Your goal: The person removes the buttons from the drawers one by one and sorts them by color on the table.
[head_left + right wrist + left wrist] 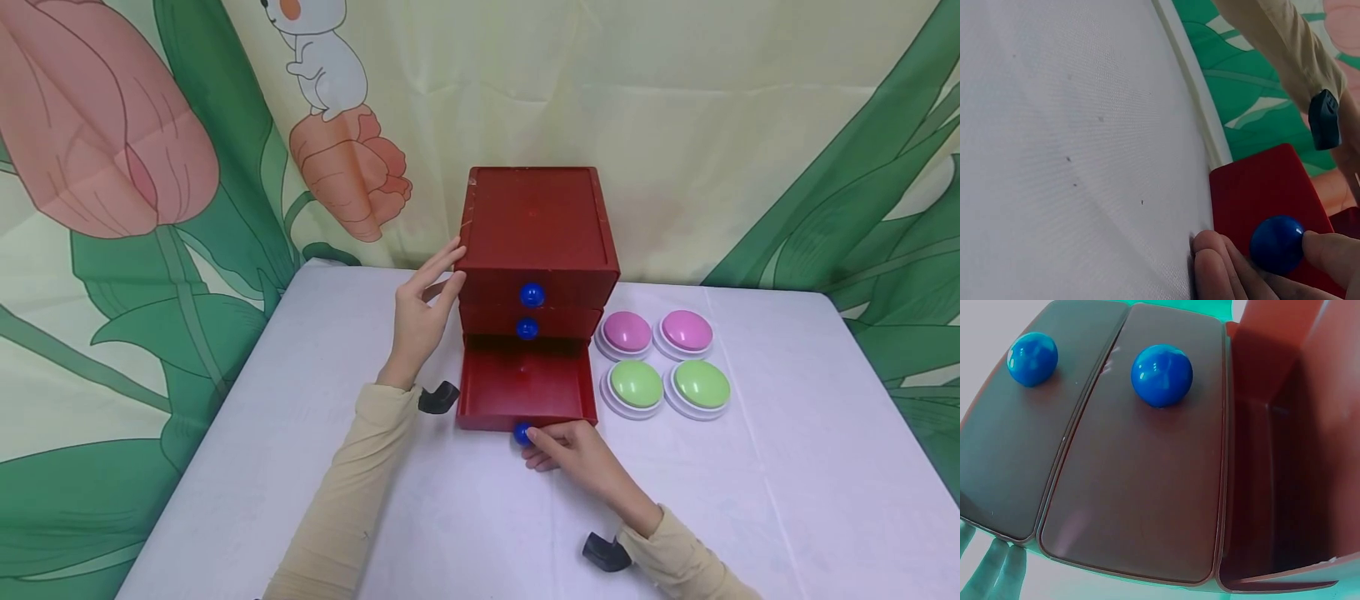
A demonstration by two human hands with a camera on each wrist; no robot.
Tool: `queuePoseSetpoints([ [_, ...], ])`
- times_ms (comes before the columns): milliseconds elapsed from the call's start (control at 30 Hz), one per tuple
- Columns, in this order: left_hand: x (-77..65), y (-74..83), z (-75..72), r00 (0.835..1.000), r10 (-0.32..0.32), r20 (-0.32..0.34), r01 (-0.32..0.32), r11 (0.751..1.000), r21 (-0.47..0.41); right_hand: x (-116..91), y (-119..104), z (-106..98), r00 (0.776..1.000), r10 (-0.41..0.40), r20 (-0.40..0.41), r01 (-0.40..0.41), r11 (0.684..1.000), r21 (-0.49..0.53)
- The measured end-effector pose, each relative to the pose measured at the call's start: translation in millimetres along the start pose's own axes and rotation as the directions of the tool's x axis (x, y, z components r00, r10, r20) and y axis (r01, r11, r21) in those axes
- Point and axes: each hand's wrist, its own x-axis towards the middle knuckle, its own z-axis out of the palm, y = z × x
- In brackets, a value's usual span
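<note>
A small red cabinet [536, 225] with three drawers stands on the white table [787, 500]. Its bottom drawer [525, 382] is pulled out and looks empty inside. My right hand [566, 450] pinches that drawer's blue knob [521, 433], seen close in the right wrist view as the knob [1276, 244] between thumb and fingers. My left hand [422, 321] rests with straight fingers against the cabinet's left side. The left wrist view shows the two shut upper drawer fronts [1135, 462], their blue knobs [1161, 375] and the open drawer [1285, 462].
Four dome buttons sit right of the cabinet: two pink [627, 332] behind, two green [636, 384] in front. A flower-patterned cloth [112, 167] hangs behind the table. The table's left edge [1194, 87] runs near my left sleeve.
</note>
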Motion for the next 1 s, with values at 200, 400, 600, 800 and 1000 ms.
queuePoseSetpoints([
  [200,-0.2,-0.4,0.0,1.000,-0.008,0.002,0.008,1.000,0.001,4,1,-2,1.000,-0.003,0.001,0.003,1.000,-0.008],
  [400,0.0,0.1,-0.3,1.000,-0.007,0.006,0.007,1.000,0.003,11,1,-5,1.000,0.007,-0.005,-0.007,1.000,-0.015],
  [600,1.1,-8.6,0.3,1.000,-0.003,0.001,0.003,1.000,-0.001,17,-1,-7,1.000,0.006,-0.008,-0.006,1.000,-0.021],
  [800,2.0,-27.8,0.1,0.999,0.032,-0.007,-0.032,0.999,-0.001,19,-3,-9,1.000,-0.001,0.000,0.001,1.000,-0.019],
  [1000,0.0,0.3,-0.3,1.000,0.006,0.002,-0.006,1.000,0.006,19,-5,-9,1.000,-0.003,-0.002,0.003,1.000,-0.005],
])
